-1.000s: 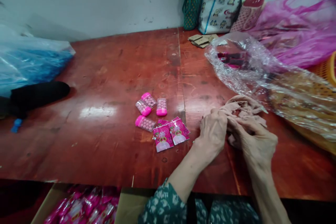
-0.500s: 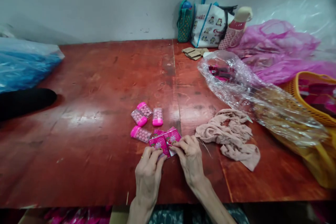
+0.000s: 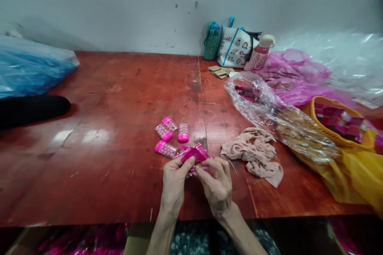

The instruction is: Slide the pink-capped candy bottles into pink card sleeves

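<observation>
Shifted since a second ago: left hand (image 3: 173,179) and right hand (image 3: 217,183), from bunched cloth (image 3: 261,154) to flat, glossy pink packets (image 3: 194,152) near the desk's (image 3: 119,163) front edge; both nearly closed, fingertips pinching packets and covering their near edges. Desk: scuffed, shiny, red-brown. Plastic sheet (image 3: 267,112): clear, crinkled, beside a perforated yellow basket (image 3: 311,112). Cloth: beige, wrinkled, right of the hands. Four containers (image 3: 167,149): clear, pink-capped, filled with pale pink balls, just beyond the packets.
</observation>
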Demonstrator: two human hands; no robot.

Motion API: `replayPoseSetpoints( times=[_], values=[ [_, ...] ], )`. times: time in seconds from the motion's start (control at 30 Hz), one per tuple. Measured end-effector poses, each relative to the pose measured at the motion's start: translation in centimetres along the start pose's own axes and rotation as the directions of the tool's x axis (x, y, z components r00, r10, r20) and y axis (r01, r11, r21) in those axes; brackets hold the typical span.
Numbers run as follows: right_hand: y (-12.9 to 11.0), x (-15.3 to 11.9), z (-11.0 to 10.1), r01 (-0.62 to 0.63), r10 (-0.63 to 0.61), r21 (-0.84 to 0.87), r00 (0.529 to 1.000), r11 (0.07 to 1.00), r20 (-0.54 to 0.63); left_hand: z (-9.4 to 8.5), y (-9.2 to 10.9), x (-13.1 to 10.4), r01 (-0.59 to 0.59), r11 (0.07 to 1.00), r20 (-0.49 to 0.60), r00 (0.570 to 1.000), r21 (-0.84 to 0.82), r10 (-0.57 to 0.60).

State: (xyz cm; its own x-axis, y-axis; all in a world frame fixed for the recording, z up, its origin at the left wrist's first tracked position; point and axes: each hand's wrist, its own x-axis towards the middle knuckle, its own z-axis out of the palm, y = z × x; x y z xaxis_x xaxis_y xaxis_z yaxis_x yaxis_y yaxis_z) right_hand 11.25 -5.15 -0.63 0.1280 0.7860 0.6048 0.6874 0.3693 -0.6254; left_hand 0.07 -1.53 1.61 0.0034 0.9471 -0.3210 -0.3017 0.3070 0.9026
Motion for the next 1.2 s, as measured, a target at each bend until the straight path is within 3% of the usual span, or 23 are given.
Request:
replayPoseSetpoints(
  times=[0.07,0.13,0.17,0.23,0.43,0.63,0.8,0.9,1.0,1.1,1.2],
  values=[
    [-1.0,0.1,-0.1,-0.207,0.207,0.131,0.978,0.969,0.010,0.3,0.2,-0.6,0.015,0.996,-0.006,1.000,-0.090,-0.016],
    [-1.7,0.3,-0.1,-0.481,0.467,0.317,0.876,0.817,0.125,0.3,0.2,-1.2,0.023,0.988,-0.017,1.000,-0.153,-0.026],
    [-1.9,0.3,-0.1,-0.572,0.543,0.377,0.818,0.729,0.191,0.2,0.1,-1.5,0.022,0.984,-0.023,0.999,-0.180,-0.026],
    [-2.3,0.1,0.0,-0.630,0.585,0.412,0.773,0.659,0.246,0.1,-0.2,-1.9,0.009,0.974,-0.036,0.999,-0.228,-0.018],
    [-2.9,-1.0,0.3,-0.574,0.548,0.348,0.817,0.741,0.181,0.5,-1.4,-2.1,-0.008,0.947,-0.066,0.998,-0.322,-0.014],
    [-3.1,0.1,0.0,-0.563,0.508,0.339,0.827,0.754,0.241,0.0,-1.4,-1.9,-0.025,0.946,-0.104,0.995,-0.323,-0.010],
    [-2.6,0.3,1.2,-0.566,0.516,0.330,0.824,0.756,0.231,-0.7,-2.0,-1.7,-0.072,0.966,-0.191,0.981,-0.248,0.024],
    [-2.2,0.3,1.8,-0.495,0.453,0.306,0.869,0.813,0.201,-0.9,-2.3,-1.4,-0.110,0.978,-0.268,0.962,-0.180,0.059],
    [-1.6,0.9,2.0,-0.398,0.354,0.282,0.915,0.873,0.195,-1.4,-2.0,-0.8,-0.210,0.977,-0.345,0.919,-0.026,0.189],
    [-0.9,1.7,2.3,-0.316,0.263,0.267,0.940,0.910,0.215,-2.3,-1.2,-0.2,-0.306,0.940,-0.251,0.907,0.153,0.337],
    [-0.4,2.4,2.6,-0.254,0.190,0.256,0.950,0.933,0.248,-3.5,-0.1,0.4,-0.329,0.920,-0.068,0.934,0.214,0.350]
  ],
)
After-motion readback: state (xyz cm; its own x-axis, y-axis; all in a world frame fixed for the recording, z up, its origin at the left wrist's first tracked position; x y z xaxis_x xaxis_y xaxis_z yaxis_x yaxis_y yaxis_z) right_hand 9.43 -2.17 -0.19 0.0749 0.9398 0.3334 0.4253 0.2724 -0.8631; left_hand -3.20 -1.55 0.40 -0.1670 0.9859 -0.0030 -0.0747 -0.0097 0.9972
